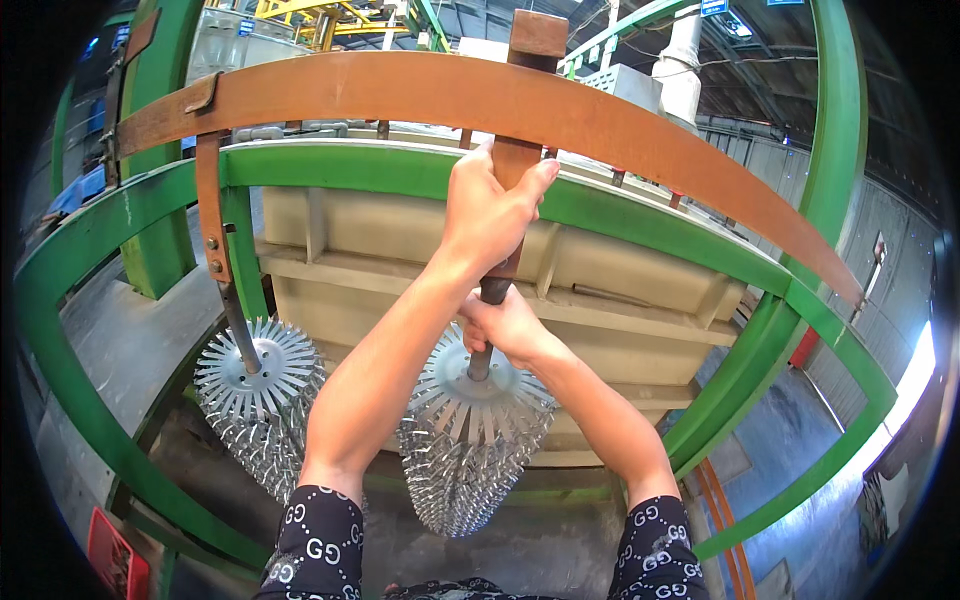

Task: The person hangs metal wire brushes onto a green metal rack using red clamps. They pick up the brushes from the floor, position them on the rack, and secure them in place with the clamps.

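A copper-coloured hanger (516, 158) hooks over a long copper-coloured bar (400, 88) that crosses in front of me. My left hand (492, 212) is closed around the hanger's flat upper part, just under the bar. Lower down, my right hand (508, 326) wraps around the hanger's dark rod (480, 365); some of its fingers are hidden behind the rod. From this rod hangs a round rack (475, 410) with a slotted metal disc on top and many small shiny metal parts below. A second loaded rack (250, 385) hangs from another hanger (212, 220) at the left.
A curved green rail (350, 165) runs behind the bar and around both sides. Beyond it stands a beige ribbed tank wall (400, 240). Green posts (835, 130) rise at left and right. A red crate (112, 555) is at the lower left.
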Demonstrator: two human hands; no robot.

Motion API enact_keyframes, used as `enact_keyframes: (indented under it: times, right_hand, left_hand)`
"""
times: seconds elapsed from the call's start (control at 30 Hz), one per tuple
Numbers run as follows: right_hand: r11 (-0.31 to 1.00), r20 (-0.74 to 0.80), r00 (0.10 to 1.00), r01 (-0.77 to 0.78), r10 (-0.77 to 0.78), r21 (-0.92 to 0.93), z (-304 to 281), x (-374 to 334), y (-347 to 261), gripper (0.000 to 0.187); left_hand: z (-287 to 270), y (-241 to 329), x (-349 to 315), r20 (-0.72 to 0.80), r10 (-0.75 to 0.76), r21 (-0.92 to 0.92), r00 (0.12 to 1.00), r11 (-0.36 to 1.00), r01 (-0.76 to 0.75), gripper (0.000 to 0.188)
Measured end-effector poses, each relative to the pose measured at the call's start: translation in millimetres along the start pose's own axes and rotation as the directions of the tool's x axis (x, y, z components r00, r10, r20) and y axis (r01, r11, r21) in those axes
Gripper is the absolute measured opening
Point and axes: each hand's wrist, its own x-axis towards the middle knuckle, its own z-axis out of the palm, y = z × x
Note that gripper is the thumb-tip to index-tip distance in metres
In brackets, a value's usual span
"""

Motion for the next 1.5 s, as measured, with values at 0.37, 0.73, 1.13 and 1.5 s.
enact_keyframes:
  times: [0.37, 0.73, 1.13, 1.5]
  right_hand:
    - [1.0, -0.099, 0.995, -0.006, 0.003, -0.025, 12, -13, 29, 0.03]
    - [0.987, -0.147, 0.989, -0.005, -0.018, -0.16, 20, -19, 51, 0.025]
    - [0.978, -0.212, 0.977, -0.033, -0.012, -0.207, 35, -62, 48, 0.026]
    - [0.933, -0.59, 0.806, -0.175, -0.048, -0.315, 46, -87, 49, 0.042]
  left_hand:
    - [-5, -20, -28, 0.03, -0.044, -0.081, 0.999, 0.996, 0.047, 0.015]
    - [-27, -25, -46, -0.021, 0.13, 0.194, 0.991, 0.973, -0.123, 0.039]
    - [-285, 82, -421, -0.517, -0.247, 0.563, 0.819, 0.623, 0.543, 0.013]
    - [-390, 122, -491, -0.723, -0.367, 0.311, 0.585, 0.584, 0.75, 0.02]
